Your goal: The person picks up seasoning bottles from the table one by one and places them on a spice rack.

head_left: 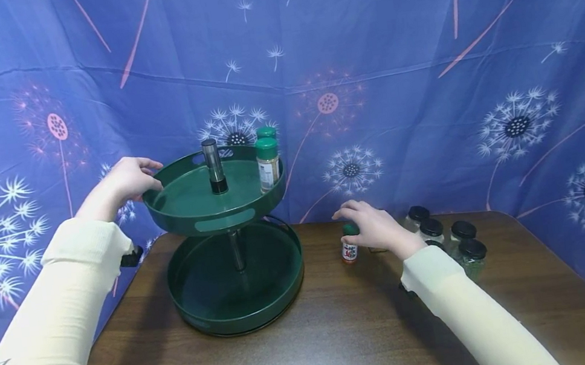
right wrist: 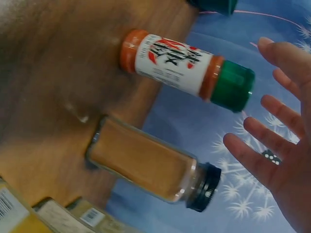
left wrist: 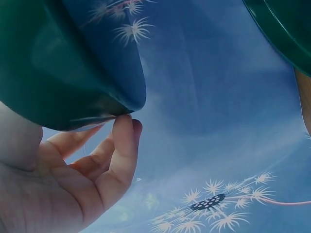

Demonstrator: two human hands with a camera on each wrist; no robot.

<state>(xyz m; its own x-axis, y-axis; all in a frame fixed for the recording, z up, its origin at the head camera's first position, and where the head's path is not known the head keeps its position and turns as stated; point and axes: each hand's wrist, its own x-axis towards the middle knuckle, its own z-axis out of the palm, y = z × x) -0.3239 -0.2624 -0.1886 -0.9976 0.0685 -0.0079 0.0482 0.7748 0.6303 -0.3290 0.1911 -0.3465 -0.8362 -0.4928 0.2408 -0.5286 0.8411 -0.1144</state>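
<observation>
A green two-tier round rack (head_left: pixel 193 220) stands on the left of the table. My left hand (head_left: pixel 128 179) grips the rim of its upper tray from the left side; in the left wrist view the fingers (left wrist: pixel 124 145) bend against the tray's edge. At the right, my right hand (head_left: pixel 372 229) hovers with fingers spread beside a green-capped spice bottle (right wrist: pixel 172 63) with orange-red contents and a white label. A gap shows between fingers and cap in the right wrist view. Next to it stands a black-capped glass jar (right wrist: pixel 146 158) of brown powder.
Two green-capped spice bottles (head_left: pixel 269 170) stand on the upper tray's right side, near the dark centre post (head_left: pixel 213 165). Several black-lidded jars (head_left: pixel 471 250) are grouped beyond my right forearm. A blue dandelion-print cloth (head_left: pixel 363 46) hangs behind the wooden table (head_left: pixel 313 350).
</observation>
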